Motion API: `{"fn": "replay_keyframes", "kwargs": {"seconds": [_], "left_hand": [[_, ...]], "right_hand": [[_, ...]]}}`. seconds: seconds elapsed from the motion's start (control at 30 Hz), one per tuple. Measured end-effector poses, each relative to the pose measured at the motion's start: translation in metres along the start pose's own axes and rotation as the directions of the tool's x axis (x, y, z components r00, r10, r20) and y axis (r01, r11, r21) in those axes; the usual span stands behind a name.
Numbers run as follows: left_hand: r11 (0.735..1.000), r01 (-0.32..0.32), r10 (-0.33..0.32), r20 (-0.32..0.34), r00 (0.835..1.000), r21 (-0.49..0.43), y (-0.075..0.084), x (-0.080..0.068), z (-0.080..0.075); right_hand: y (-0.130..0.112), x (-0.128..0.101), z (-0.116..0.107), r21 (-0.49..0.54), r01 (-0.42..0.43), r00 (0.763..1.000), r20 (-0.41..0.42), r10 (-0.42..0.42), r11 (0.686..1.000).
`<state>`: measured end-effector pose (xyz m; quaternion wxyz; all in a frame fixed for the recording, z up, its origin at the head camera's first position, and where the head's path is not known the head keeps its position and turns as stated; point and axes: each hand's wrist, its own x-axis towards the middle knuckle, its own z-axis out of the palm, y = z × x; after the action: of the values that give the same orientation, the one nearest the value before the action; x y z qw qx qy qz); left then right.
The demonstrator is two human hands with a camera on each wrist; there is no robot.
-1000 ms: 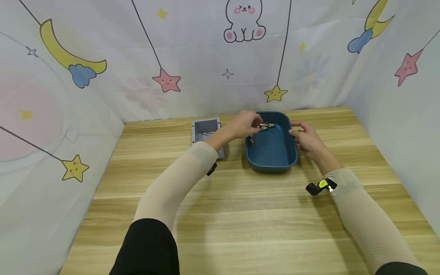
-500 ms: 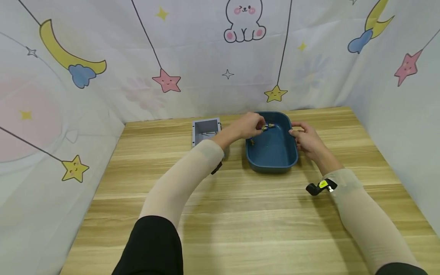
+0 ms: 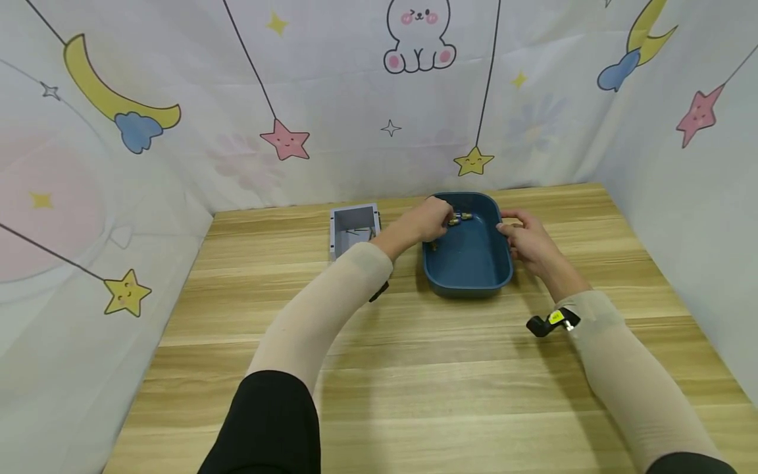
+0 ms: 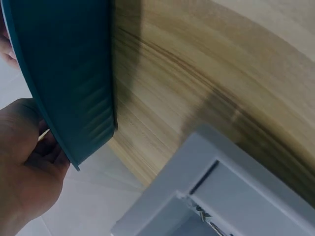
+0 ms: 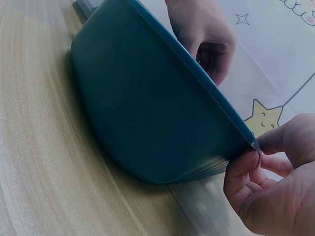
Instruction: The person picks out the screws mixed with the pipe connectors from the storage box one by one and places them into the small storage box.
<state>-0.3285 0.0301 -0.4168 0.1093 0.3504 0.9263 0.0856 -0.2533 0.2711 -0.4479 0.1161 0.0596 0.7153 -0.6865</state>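
Note:
A dark blue tray [image 3: 469, 266] sits at the far middle of the wooden table. Small brass fittings [image 3: 466, 215] lie at its far end, and one more [image 3: 434, 245] lies by its left wall. My left hand [image 3: 431, 221] reaches in over the left rim, its curled fingertips closed on a fitting [image 3: 453, 222]. In the right wrist view this left hand [image 5: 204, 34] hangs above the tray [image 5: 152, 113], and what it grips is hidden. My right hand [image 3: 524, 238] pinches the tray's right rim between thumb and fingers [image 5: 246, 169]. The left wrist view shows the tray's outer wall [image 4: 64, 73].
An open grey box [image 3: 354, 226] stands just left of the tray, with thin screws inside [image 4: 209, 221]. Printed cloth walls close the table on the left, back and right. Bare wood [image 3: 414, 368] stretches from the tray to the near edge.
My left hand has slid a little right and deeper into the tray, to the brass fittings. The right hand has kept its hold on the rim.

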Motion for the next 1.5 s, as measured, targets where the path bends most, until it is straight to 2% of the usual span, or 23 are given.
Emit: {"fn": "replay_keyframes", "kwargs": {"seconds": [0.2,0.47,0.63,0.93,1.5], "left_hand": [[0.998,0.041,-0.043,0.027,0.999,0.055,0.005,0.002,-0.002],[0.988,0.101,-0.105,0.034,0.994,0.115,0.010,0.002,0.003],[0.977,0.122,-0.126,0.010,0.992,0.172,0.014,0.003,0.009],[0.963,0.190,-0.195,0.009,0.981,0.190,0.020,0.011,0.015],[0.954,0.201,-0.203,-0.012,0.979,0.223,0.025,0.010,0.020]], "right_hand": [[0.000,0.000,0.000,0.001,0.005,1.000,0.002,-0.005,1.000],[0.001,0.001,0.000,0.003,0.000,1.000,0.000,0.000,1.000],[0.002,0.003,0.000,0.000,-0.001,1.000,0.003,0.001,1.000],[0.002,0.004,0.000,-0.004,-0.008,1.000,-0.005,0.008,1.000],[0.003,0.004,-0.001,0.009,-0.006,1.000,-0.011,0.006,1.000]]}}
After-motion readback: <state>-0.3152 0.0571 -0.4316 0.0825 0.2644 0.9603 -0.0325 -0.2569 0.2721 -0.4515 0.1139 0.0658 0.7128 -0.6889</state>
